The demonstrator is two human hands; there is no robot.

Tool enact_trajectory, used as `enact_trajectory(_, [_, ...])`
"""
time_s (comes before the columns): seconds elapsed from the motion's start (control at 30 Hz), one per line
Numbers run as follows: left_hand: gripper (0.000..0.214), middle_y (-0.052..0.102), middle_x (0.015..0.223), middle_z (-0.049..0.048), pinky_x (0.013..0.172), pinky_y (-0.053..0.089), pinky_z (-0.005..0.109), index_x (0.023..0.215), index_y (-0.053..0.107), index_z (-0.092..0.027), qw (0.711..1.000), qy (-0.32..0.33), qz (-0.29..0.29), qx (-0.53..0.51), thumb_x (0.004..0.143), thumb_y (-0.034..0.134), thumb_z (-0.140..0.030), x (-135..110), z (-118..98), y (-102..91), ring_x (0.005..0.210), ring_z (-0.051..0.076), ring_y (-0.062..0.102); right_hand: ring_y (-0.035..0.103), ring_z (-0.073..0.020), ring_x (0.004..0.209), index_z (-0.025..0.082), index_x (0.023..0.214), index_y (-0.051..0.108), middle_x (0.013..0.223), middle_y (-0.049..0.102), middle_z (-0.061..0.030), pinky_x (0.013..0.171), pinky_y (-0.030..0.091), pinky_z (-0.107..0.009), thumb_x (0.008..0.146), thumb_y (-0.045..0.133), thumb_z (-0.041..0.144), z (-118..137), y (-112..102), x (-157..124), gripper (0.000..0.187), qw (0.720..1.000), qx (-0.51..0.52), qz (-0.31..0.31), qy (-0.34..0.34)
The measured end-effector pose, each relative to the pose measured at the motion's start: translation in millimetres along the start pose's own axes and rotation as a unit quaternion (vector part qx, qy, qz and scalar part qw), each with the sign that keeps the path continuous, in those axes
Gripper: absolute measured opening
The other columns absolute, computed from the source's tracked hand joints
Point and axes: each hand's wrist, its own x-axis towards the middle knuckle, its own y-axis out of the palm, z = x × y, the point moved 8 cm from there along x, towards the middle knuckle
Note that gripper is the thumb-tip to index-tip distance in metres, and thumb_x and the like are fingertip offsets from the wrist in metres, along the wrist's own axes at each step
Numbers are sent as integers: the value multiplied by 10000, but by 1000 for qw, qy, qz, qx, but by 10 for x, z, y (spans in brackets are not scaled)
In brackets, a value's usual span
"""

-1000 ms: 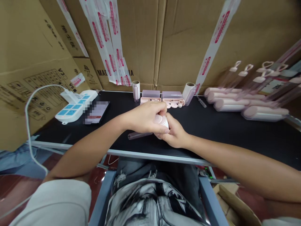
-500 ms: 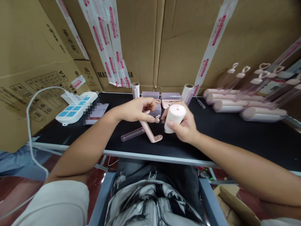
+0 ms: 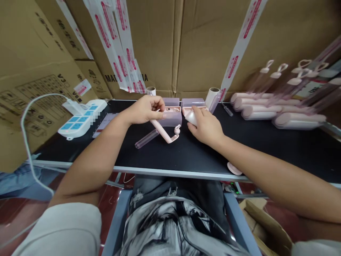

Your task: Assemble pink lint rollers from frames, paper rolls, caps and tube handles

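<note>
Pink L-shaped piece [image 3: 161, 132] slants over the table [image 3: 160, 161], its upper end pinched in the left hand [image 3: 145, 109]; farther right, the right hand [image 3: 209, 126] grips a white cylinder [image 3: 190, 118]. Handling both seems the present step; the next move calls for steady grips.

Cardboard [image 3: 154, 42] bearing strips of red-printed tape [image 3: 241, 46] stands behind the table, with a white power strip [image 3: 80, 122] at left carrying a plug [image 3: 72, 107] and looping cable [image 3: 25, 142], a phone [image 3: 105, 122] just beside it, and an open carton [image 3: 274, 227] at lower right.
</note>
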Motion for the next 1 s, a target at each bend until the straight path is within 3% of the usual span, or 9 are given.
enact_trajectory(0.13, [329,598,656,-26,540,375,217,803,655,-166,999,4,-31,9,721,925,-335,-5,-4,-64,589,89,536,611,-421,1210,114,1548,513,1381,659,-245,974,481,-495,983,582,323,12,74,69,607,999,-42,-5,-21])
enact_trajectory(0.33, [368,636,685,-6,562,419,228,800,654,-166,998,19,-52,1,720,949,-372,-19,-57,-102,625,105,587,610,-419,1231,130,1468,578,1369,682,-229,978,477,-486,961,611,318,-86,74,126,542,1000,-27,6,-11])
enact_trajectory(0.53, [376,640,675,1,556,431,243,794,657,-168,998,17,-68,-1,713,954,-384,-43,-94,-134,624,121,603,692,-411,1157,135,1393,641,1298,750,-220,918,538,-475,933,646,337,-167,107,136,502,998,-4,66,13])
enact_trajectory(0.63, [378,643,671,1,550,429,245,798,657,-170,997,19,-75,-2,708,955,-385,-47,-101,-135,613,120,601,681,-419,1183,139,1403,655,1325,741,-220,962,536,-506,930,669,389,-177,114,168,536,997,4,74,5])
enact_trajectory(0.7, [378,646,670,1,551,432,245,799,654,-171,997,21,-75,-2,707,954,-383,-43,-101,-129,610,119,604,644,-426,1251,136,1426,648,1387,711,-223,1036,508,-541,956,655,437,-198,-23,238,558,999,24,31,-6])
enact_trajectory(0.8, [389,651,668,0,554,442,248,805,646,-174,997,22,-76,-5,701,956,-383,-36,-97,-131,608,122,614,626,-407,1274,117,1371,673,1382,699,-234,1081,481,-550,1007,598,428,-328,-491,311,485,995,61,-80,1])
enact_trajectory(0.87, [400,655,666,1,555,451,252,805,639,-176,997,21,-79,-7,696,958,-390,-37,-100,-144,610,128,627,688,-356,1098,125,1265,716,1212,750,-197,987,521,-503,989,619,395,-474,-858,228,398,988,75,-132,30])
enact_trajectory(0.93, [403,659,663,1,559,464,254,808,636,-178,997,20,-80,-11,704,953,-403,-44,-109,-164,611,133,640,700,-287,878,169,1213,735,1027,766,-136,839,538,-435,990,645,454,-548,-1065,14,374,992,88,-89,24])
enact_trajectory(1.0, [411,663,664,0,562,479,256,823,635,-180,996,19,-80,-17,711,950,-419,-55,-124,-196,607,135,650,697,-271,775,225,1199,755,968,768,-112,721,534,-402,913,756,519,-530,-1040,-350,410,994,102,44,-16])
